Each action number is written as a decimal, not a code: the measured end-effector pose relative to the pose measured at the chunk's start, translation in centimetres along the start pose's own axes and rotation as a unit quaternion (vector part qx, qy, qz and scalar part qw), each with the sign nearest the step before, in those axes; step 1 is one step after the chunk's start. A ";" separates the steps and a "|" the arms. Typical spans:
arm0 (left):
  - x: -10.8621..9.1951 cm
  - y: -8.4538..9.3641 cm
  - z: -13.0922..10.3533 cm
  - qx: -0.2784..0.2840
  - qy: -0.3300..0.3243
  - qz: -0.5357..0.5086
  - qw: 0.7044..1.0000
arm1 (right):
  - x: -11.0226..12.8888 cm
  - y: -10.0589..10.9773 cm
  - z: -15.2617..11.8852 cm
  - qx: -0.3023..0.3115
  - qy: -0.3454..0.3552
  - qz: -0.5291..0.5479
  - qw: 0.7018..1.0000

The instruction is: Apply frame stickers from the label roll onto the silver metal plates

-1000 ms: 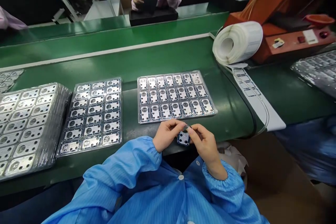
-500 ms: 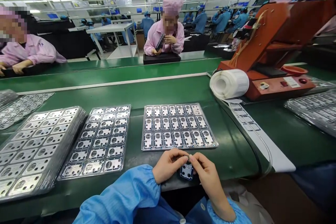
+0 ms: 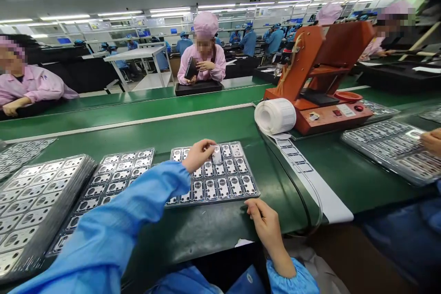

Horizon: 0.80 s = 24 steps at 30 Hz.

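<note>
My left hand (image 3: 200,154) reaches over the clear plastic tray (image 3: 214,198) in the middle. Its thumb and fingertips pinch a small silver plate (image 3: 217,155), which stands a little tilted above the back row. Similar plates with round holes fill rows of the tray. My right hand (image 3: 266,221) is near the bench's front edge, just below the tray's right corner. Its fingers are curled together, and whatever they may hold is too small to make out. A white scrap (image 3: 244,242) lies to the left of that hand.
On the left are another filled tray (image 3: 115,177) and a tall stack of trays (image 3: 44,206). To the right, a label roll (image 3: 275,116) trails a white strip (image 3: 324,193) beside an orange machine (image 3: 330,117). A co-worker's hand (image 3: 432,141) touches trays (image 3: 389,147) at far right.
My hands have parted. The left one has moved forward over the middle tray with the plate, while the right one stays near the bench edge. The view has turned slightly right and tilted up.
</note>
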<state>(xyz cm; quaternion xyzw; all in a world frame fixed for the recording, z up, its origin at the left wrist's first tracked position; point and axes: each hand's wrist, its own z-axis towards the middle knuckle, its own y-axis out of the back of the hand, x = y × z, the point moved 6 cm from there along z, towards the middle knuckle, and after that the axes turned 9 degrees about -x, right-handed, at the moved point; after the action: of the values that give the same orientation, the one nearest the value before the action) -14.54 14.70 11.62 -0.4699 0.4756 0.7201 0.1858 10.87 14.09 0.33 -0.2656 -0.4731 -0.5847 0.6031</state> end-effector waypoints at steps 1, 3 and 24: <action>-0.1 -1.2 1.9 -0.016 0.002 0.015 1.000 | 0.0 -0.1 -0.1 0.006 0.003 0.003 1.000; 0.1 -4.0 5.1 -0.032 0.009 0.046 0.998 | 0.1 -0.2 -0.1 0.012 0.004 0.007 1.000; -0.4 -6.7 4.6 0.029 -0.148 0.287 0.946 | -1.3 0.6 -0.1 0.002 -0.063 0.018 0.998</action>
<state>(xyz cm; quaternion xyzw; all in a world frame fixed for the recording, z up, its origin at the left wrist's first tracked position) -11.81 21.94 9.03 -0.1963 0.5780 0.7904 0.0527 11.65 14.67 -0.70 -0.3098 -0.5064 -0.5548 0.5829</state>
